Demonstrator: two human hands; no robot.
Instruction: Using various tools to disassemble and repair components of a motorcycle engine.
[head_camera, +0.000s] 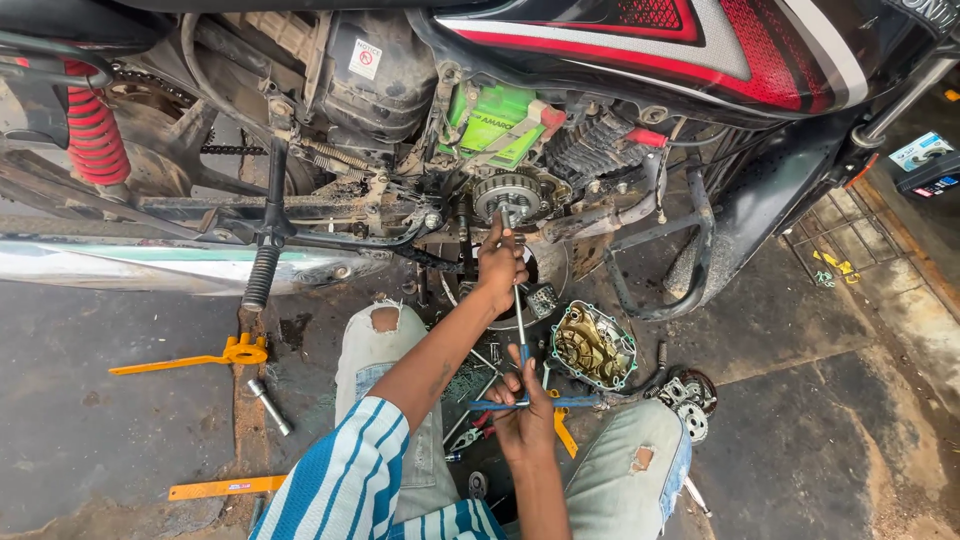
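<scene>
A motorcycle lies across the top of the head view with its engine side open, and a round toothed clutch assembly (507, 192) is exposed. A long T-handle wrench (519, 318) runs from the clutch down toward me. My left hand (500, 262) grips the upper part of its shaft just below the clutch. My right hand (524, 412) is closed around the blue crossbar handle (575, 403) at the bottom end.
The removed engine cover (594, 345) lies inside-up on the floor to the right, with a round sprocket part (688, 398) beyond it. Yellow tools (205, 357) and a socket (270, 405) lie at left. My knees in torn jeans frame several loose tools.
</scene>
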